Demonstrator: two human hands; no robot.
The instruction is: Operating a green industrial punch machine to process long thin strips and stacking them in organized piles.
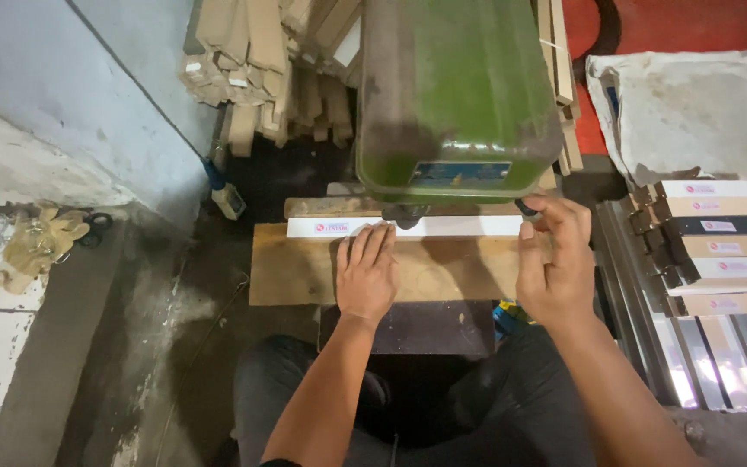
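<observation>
A green machine head (456, 95) hangs over a wooden work board (304, 272). A long white strip (469, 227) with a small label lies across the board under the machine. My left hand (367, 272) lies flat on the board, fingertips pressing the strip's near edge. My right hand (553, 259) is raised at the machine's right side, thumb and fingers pinched around a small dark knob or lever (526, 207). A brown wooden bar (330, 207) sits just behind the white strip.
Stacked white, tan and dark strips (724, 246) lie at the right, metal rails (711, 355) below them. A grey sack (693, 104) sits behind. Cardboard-wrapped lengths (252, 60) lean at the back. Dirty gloves (41, 242) rest on the left ledge. My dark-trousered knees (304, 389) are below the board.
</observation>
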